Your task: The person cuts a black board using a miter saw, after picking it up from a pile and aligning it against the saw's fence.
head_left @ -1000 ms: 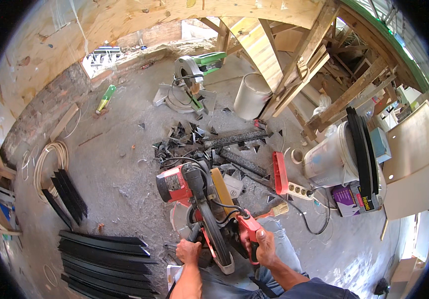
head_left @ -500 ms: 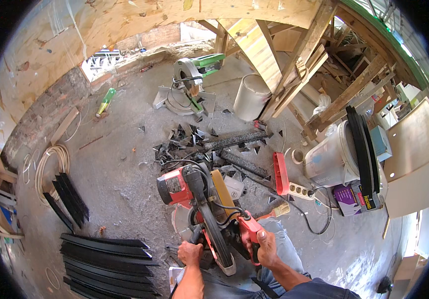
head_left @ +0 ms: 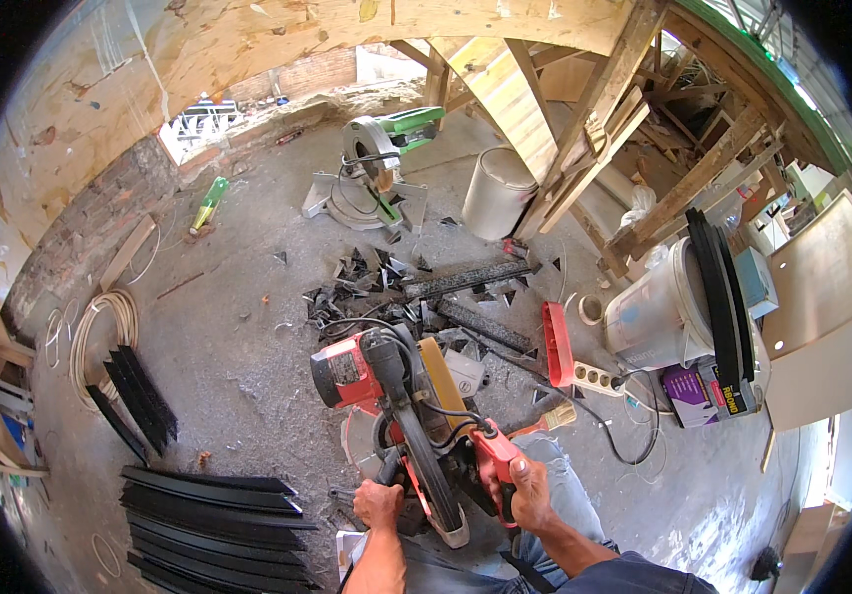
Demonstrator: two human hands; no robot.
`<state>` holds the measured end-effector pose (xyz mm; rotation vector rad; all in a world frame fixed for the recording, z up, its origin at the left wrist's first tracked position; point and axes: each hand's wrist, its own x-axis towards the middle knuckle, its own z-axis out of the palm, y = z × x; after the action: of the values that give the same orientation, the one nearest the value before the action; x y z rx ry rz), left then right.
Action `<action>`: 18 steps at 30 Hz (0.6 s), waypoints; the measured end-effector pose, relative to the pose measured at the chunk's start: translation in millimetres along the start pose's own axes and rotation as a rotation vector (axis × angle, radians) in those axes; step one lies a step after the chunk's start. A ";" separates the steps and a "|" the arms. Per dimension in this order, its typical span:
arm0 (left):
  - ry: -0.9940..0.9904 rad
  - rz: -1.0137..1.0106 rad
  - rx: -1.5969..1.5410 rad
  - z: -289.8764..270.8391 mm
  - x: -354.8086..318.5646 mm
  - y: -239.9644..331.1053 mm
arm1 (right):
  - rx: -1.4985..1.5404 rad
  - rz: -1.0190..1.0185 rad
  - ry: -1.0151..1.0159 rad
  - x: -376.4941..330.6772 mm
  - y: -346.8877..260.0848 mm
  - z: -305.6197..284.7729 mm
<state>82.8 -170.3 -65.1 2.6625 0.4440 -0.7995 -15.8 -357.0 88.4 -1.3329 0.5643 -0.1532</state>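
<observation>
A red and black miter saw stands on the floor right in front of me. My right hand is wrapped round its red handle, at the right of the black blade guard. On the guard's other side, my left hand is closed in a fist at the saw's base. A short dark piece sticks up from that fist; its kind cannot be made out. Beside my left forearm lies a stack of long black strips with slanted ends. Several shorter black strips lie farther off.
Black offcuts are heaped beyond the saw, before a second, green-handled miter saw. To the right are a power strip, a paintbrush and a white bucket with black strips leaning on it. A coiled cable lies left.
</observation>
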 end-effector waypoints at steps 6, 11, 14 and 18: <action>0.002 0.004 -0.002 1.0 -0.1 0.5 | 0.000 0.000 0.002 0.2 2.0 -1.7; 0.017 0.022 -0.013 1.9 0.0 -1.3 | -0.005 -0.001 0.001 0.2 0.9 -0.9; 0.024 0.020 -0.021 2.7 0.6 -1.9 | -0.002 -0.003 0.008 0.4 -0.3 0.3; 0.013 0.025 -0.021 1.0 -0.4 -1.2 | -0.005 0.003 -0.009 0.0 2.3 -2.6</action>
<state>81.6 -169.7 -66.0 2.6502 0.4196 -0.7671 -17.5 -358.7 85.8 -1.3373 0.5591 -0.1432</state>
